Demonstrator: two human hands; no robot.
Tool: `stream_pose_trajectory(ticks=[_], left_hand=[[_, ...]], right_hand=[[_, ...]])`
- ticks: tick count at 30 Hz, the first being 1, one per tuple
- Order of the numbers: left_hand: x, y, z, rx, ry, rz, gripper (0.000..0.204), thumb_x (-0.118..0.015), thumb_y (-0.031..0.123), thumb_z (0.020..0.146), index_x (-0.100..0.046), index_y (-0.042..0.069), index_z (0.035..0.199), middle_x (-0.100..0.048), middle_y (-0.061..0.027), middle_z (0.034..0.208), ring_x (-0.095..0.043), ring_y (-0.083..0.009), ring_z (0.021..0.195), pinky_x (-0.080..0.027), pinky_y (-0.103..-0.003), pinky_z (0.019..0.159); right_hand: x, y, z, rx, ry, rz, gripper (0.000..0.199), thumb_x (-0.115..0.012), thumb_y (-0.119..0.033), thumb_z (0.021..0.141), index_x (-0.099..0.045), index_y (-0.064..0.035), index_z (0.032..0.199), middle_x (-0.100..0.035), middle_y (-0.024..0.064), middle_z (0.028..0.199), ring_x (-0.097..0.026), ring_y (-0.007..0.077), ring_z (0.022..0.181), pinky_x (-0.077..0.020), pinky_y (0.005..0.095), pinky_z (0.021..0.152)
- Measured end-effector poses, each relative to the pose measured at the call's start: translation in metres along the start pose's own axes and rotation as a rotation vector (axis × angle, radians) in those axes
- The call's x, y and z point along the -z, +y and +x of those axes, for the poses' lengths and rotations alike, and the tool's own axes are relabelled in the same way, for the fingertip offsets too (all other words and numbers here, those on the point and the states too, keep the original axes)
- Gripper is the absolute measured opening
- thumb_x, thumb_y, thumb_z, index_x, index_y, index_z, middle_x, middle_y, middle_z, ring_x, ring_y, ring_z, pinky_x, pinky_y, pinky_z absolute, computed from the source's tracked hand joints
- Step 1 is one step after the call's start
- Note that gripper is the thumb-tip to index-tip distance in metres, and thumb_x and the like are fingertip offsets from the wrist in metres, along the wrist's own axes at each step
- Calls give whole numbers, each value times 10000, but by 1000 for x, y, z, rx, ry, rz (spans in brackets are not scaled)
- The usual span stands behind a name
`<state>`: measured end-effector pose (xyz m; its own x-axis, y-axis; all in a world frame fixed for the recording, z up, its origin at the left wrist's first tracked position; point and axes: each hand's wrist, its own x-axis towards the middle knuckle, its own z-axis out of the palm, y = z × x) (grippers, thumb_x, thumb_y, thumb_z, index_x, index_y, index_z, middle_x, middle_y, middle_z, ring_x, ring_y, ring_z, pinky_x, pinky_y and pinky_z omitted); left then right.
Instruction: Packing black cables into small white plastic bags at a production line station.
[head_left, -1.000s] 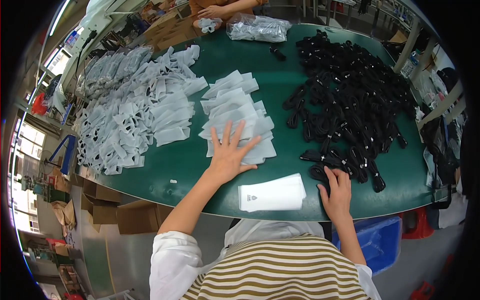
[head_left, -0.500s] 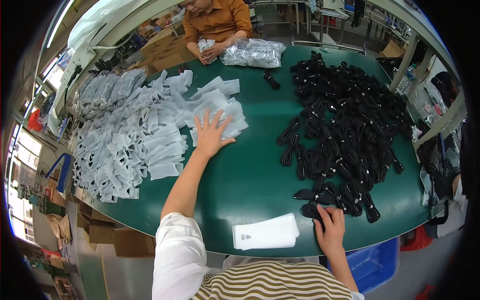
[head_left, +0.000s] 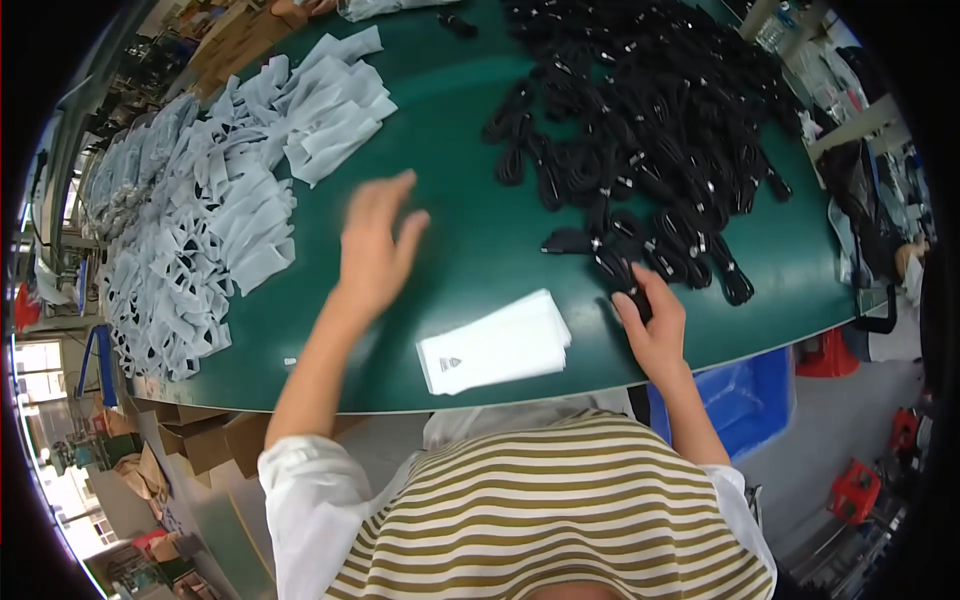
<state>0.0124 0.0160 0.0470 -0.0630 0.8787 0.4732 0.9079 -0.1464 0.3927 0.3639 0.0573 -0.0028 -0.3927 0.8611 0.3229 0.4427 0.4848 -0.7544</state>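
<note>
My left hand (head_left: 372, 245), somewhat blurred, hovers over the green table with its fingers apart and nothing in it. It lies between the frosted, pale plastic pouches (head_left: 335, 105) and a stack of flat white bags (head_left: 495, 345) marked with a small dark print, close to the table's front edge. My right hand (head_left: 660, 325) pinches a coiled black cable (head_left: 622, 272) between thumb and fingers, at the near edge of a large heap of similar bundled cables (head_left: 640, 130) with shiny metal plugs.
A broad mound of filled frosted pouches (head_left: 180, 250) covers the table's left side. A blue plastic crate (head_left: 745, 400) stands below the front edge at right, cardboard boxes (head_left: 205, 440) below at left. One loose cable bundle (head_left: 457, 25) lies at the far side.
My left hand has lifted off the frosted pouches and come back toward me. My right hand has closed on a cable coil at the heap's near edge. The view has tilted downward.
</note>
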Motion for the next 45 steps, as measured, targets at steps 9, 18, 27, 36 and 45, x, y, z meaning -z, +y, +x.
stream_pose_trajectory(ticks=[9, 18, 27, 36, 45], left_hand=[[-49, 133, -99, 88, -130, -415, 227, -762, 43, 770, -630, 18, 954, -596, -135, 899, -600, -322, 824, -502, -382, 707], [-69, 130, -114, 33, -101, -264, 148, -716, 2, 807, -601, 11, 899, -592, -112, 829, -598, -246, 734, -494, -341, 665], [-64, 132, -114, 282, -53, -640, 111, -677, -26, 834, -584, 4, 886, -606, -90, 854, -562, -242, 728, -481, -320, 679], [-44, 134, -104, -150, -27, -584, 136, -687, -37, 798, -597, 36, 870, -619, -88, 902, -574, -268, 840, -473, -358, 755], [-28, 136, -103, -191, -56, -489, 140, -703, -9, 772, -610, 42, 863, -617, -100, 981, -564, -275, 871, -468, -363, 753]], right_hand=[[-5, -13, -27, -187, -10, 279, 423, -618, -45, 933, -549, -18, 1350, -656, 69, 978, -561, 125, 783, -485, 268, 743], [-4, -29, -47, 245, 3, 33, 435, -685, 6, 856, -627, -39, 1285, -593, 108, 953, -585, 179, 741, -495, 259, 692], [7, -34, -45, 405, -246, -5, 406, -775, -35, 778, -693, -61, 1175, -559, 82, 941, -594, 188, 714, -492, 301, 620], [13, -40, -37, -727, -608, 753, 196, -682, -168, 930, -701, -26, 1065, -587, 4, 811, -530, 94, 662, -410, 227, 560], [2, -61, -49, -842, -404, 1014, 219, -573, -160, 989, -657, 15, 1092, -595, 24, 834, -493, 93, 671, -370, 215, 591]])
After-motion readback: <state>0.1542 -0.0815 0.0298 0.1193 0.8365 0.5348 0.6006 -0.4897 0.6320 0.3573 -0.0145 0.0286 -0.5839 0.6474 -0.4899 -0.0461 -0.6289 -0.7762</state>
